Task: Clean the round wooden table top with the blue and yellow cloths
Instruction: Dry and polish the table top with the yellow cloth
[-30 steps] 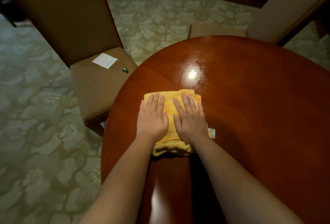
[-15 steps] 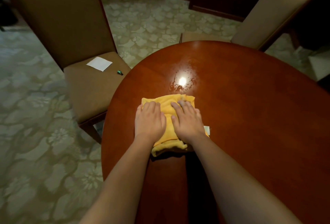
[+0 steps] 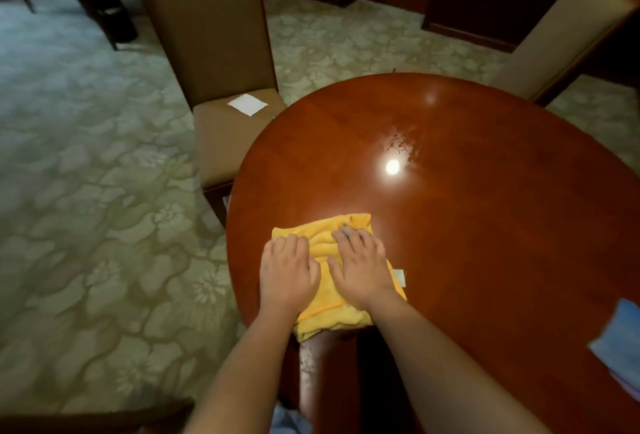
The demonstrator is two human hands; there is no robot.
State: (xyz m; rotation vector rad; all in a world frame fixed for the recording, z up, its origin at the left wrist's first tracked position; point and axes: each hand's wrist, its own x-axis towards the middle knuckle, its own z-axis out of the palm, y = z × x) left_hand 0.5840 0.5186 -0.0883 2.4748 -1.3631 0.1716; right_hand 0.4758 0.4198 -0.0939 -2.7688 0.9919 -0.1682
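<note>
The yellow cloth point(image 3: 334, 262) lies bunched on the round table point(image 3: 485, 226), near the table's left edge and under both hands. The left hand point(image 3: 288, 272) rests on the left part of the cloth, palm down, with the fingers bent a little at the knuckles and pressing on the fabric. The right hand point(image 3: 362, 265) lies just beside it on the right part, also palm down, fingers spread and pressing flat; neither hand closes around the cloth. The cloth shows in the gap between the two hands, beyond the fingertips, and below the wrists, where a folded edge hangs toward the person. A small white tag point(image 3: 400, 277) sticks out from the cloth just to the right of the right hand.

Beyond the right hand, well apart from it, the table carries a bright spot of reflected light point(image 3: 392, 167) and, near this spot, a patch of small droplets point(image 3: 398, 144). Far to the right of the right hand, at the picture's edge, lies the blue cloth point(image 3: 620, 340) on the table.

Beyond the left hand stands a brown chair point(image 3: 221, 87), pushed close to the table, with a white paper square point(image 3: 247, 104) on its seat. A second chair point(image 3: 561, 32) stands at the far right side of the table. The floor is a carpet point(image 3: 86, 208) with a pale flower pattern.
</note>
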